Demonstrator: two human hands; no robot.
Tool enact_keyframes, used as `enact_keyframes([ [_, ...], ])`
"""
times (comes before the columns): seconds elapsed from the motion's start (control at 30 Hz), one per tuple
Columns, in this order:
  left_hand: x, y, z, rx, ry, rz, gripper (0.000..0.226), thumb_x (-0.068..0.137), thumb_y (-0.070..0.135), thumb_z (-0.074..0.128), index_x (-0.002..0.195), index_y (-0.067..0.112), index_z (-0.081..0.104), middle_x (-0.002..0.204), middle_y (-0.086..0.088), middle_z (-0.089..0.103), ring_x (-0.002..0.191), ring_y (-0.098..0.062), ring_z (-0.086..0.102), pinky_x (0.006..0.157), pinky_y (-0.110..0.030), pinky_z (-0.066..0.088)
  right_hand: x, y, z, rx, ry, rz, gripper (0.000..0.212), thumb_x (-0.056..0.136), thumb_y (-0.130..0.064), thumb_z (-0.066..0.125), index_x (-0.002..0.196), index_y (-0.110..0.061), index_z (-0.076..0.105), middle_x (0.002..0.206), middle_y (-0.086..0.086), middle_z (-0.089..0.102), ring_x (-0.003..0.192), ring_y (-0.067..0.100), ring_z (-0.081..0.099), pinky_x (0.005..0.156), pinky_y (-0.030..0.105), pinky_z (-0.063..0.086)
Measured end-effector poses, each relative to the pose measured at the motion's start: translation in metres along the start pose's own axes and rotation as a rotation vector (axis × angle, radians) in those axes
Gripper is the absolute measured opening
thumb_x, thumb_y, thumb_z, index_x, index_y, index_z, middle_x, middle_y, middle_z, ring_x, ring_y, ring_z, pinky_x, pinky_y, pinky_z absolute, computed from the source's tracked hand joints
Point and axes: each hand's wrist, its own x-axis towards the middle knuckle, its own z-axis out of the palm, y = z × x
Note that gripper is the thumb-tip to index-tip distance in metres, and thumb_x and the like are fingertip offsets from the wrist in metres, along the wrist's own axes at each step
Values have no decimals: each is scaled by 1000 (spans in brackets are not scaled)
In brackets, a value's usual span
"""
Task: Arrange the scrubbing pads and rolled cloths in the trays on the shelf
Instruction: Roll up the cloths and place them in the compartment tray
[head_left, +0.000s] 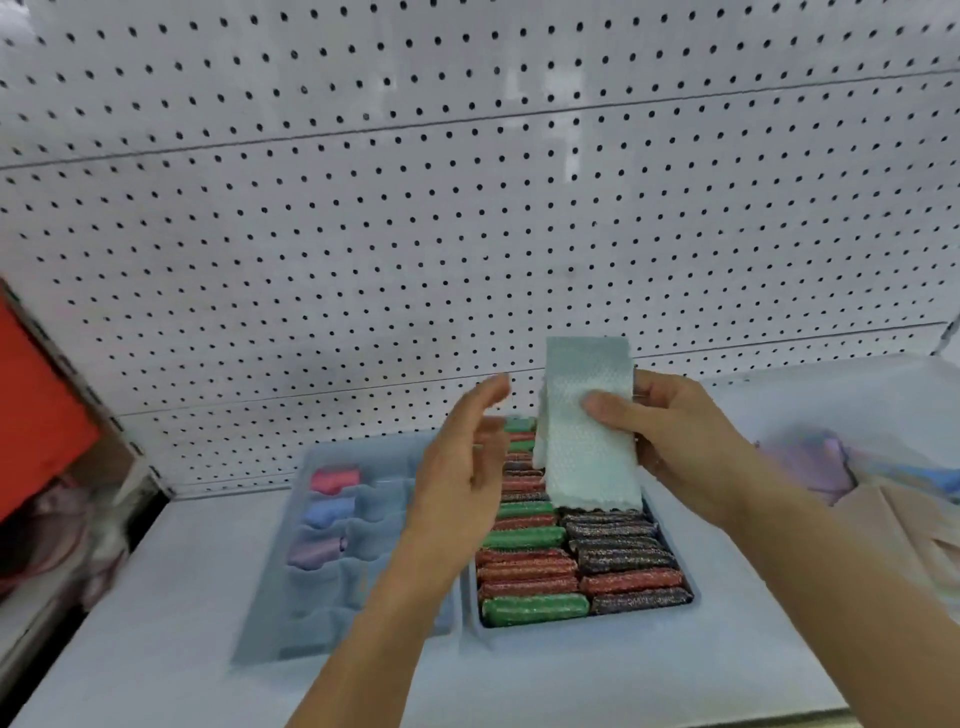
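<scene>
At the far left, past the shelf's end, a red panel stood beside some blurred pinkish goods too indistinct to name. On the white shelf, the left tray was a pale blue divided organiser; its left column held three rolled cloths, a pink one at the back, a blue one in front of it and a lilac one nearest, each in its own cell. The cells in front of them and to their right looked unfilled, which suggested this tray was barely started.

The left hand hovered over the gap between the trays, fingers straight and relaxed, gripping nothing; it seemed poised to help fold or roll. Just beside it, the right hand pinched a pale green cloth, thumb across the front and fingers behind. The cloth hung flat and unrolled, upright above the right tray, probably so it could be rolled before going into a cell.

The right tray was packed with glittery scrubbing pads lying in tight rows, green and red in the left column, dark and red in the right. It looked finished.

At the far right, a loose heap of lilac and blue cloths lay on the shelf, apparently waiting their turn.
</scene>
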Motion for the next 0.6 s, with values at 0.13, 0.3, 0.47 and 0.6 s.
enact_keyframes([
  [0.13,7,-17,-26,446,65,635,54,79,-1,72,127,22,61,146,1,48,140,-22,35,111,-41,34,1,-1,30,31,-182,183,30,74,-20,67,99,-3,67,86,10,73,75,21,71,57,27,55],
  [0.3,-5,-3,-46,3,15,138,26,80,8,67,91,31,71,89,12,72,80,-11,64,73,-32,53,5,19,50,-260,-17,135,49,90,-55,45,103,-15,69,99,8,72,87,24,68,81,36,51],
  [0.47,-16,9,-41,-406,9,-356,8,95,16,59,99,19,64,90,0,72,78,-10,66,70,-26,56,-10,30,75,-14,-168,42,71,81,-68,26,120,-21,62,116,3,69,109,20,65,93,39,50],
  [0.6,-23,16,-33,-392,73,-370,4,98,29,51,97,27,54,89,7,70,80,-6,68,66,-23,56,-14,33,94,-75,-37,-34,26,91,-36,57,111,-20,62,108,4,70,99,22,68,86,45,56],
])
